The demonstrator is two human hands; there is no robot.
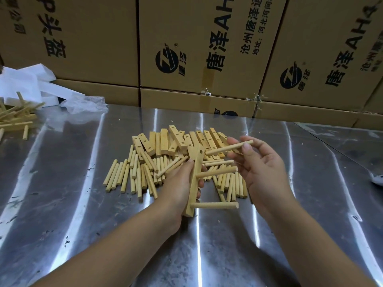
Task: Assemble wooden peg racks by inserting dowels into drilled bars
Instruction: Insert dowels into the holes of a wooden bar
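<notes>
Head view looks down on a shiny metal surface [62,204], scuffed and flecked with wood crumbs, which runs back to a wall of stacked cardboard boxes [186,48] printed with black characters and round logos. At mid-surface lies a heap of loose dowels [124,177], and just behind it a heap of drilled bars [178,139]. Above the near edge of these heaps the left hand [178,183] holds one bar [194,179] on end, tilted slightly away, with its fingers [201,183] curled round the back and the thumb pressed on the front. Two dowels stick out of this bar to the right, one from the middle hole [217,170] and one from the lowest [215,205]; the top hole [200,151] is empty. The right hand [259,162] pinches a single dowel [228,148] between thumb and fingertips, the other fingers loosely spread, and the dowel's free end sits just beside the top hole. At the far left edge lies another pile of wooden sticks [14,117], with white foam blocks [24,85] and crumpled clear plastic [83,104] behind it against the boxes
</notes>
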